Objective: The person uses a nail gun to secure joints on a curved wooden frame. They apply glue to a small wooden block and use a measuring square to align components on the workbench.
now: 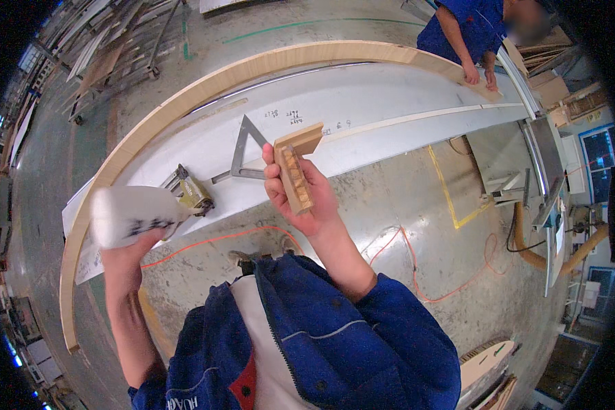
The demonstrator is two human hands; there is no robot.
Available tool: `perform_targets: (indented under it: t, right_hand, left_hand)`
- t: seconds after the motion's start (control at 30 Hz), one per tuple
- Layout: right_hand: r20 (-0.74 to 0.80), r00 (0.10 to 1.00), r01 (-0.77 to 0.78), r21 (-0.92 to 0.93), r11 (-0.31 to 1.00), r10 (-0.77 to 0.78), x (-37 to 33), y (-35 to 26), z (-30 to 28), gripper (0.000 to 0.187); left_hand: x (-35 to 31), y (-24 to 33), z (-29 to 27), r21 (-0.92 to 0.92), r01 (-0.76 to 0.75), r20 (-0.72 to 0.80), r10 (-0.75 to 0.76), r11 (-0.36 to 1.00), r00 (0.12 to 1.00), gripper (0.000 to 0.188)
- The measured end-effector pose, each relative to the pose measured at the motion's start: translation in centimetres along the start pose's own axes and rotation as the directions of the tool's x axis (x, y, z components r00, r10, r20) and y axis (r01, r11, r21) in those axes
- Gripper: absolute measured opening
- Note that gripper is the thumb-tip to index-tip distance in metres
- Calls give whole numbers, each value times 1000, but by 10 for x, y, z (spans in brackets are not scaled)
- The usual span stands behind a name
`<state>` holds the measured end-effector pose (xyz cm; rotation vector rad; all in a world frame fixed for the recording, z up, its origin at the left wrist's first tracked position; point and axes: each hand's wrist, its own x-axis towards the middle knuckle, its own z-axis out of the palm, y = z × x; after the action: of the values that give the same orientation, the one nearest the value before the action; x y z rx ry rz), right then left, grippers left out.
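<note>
1. Left hand (pixel 126 256) is closed around one white bottle (pixel 133 215), raised and blurred; right hand (pixel 301 195) grips one wooden block (pixel 295 167), its row of small square pegs facing up.
2. Judged step: applying what is probably glue from the bottle to the block; next move calls for bringing the nozzle to the pegs.
3. Beyond the hands on the tabletop (pixel 389 102): one nail gun (pixel 191 191), one metal triangle square (pixel 246 150), one long curved wooden strip (pixel 253 65).
4. Far right, a co-worker's two hands (pixel 480 74) rest on the strip.

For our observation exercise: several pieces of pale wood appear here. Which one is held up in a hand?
The short notched wooden block, gripped in the right hand. The long curved wooden strip lies on the grey workbench.
</note>
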<state>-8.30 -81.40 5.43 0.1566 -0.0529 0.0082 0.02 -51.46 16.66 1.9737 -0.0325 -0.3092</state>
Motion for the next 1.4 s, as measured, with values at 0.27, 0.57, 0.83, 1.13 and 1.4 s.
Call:
perform_targets:
  t: [0.27, 0.57, 0.83, 1.13, 1.4]
  right_hand:
    - [-74, 997, -15, -204, 979, 0, -8, 17, 1, 38]
    - [-63, 996, -81, -309, 948, 65, -14, 25, 12, 39]
    - [-54, 994, -111, -358, 927, 98, -14, 31, 14, 42]
    - [-52, 993, -117, -385, 915, 105, -15, 31, 12, 42]
    - [-165, 986, -94, -340, 936, 39, -14, 31, 19, 37]
  left_hand:
    - [-10, -37, 12, -773, -181, 17, 306, 608, 952, 58]
    - [-19, -25, 58, -730, -153, 71, 297, 666, 952, 88]
    - [-21, -31, 60, -744, -157, 42, 279, 649, 959, 68]
    - [-20, -24, 63, -728, -215, -10, 304, 651, 953, 69]
    - [-24, -30, 61, -730, -165, 28, 270, 663, 962, 71]
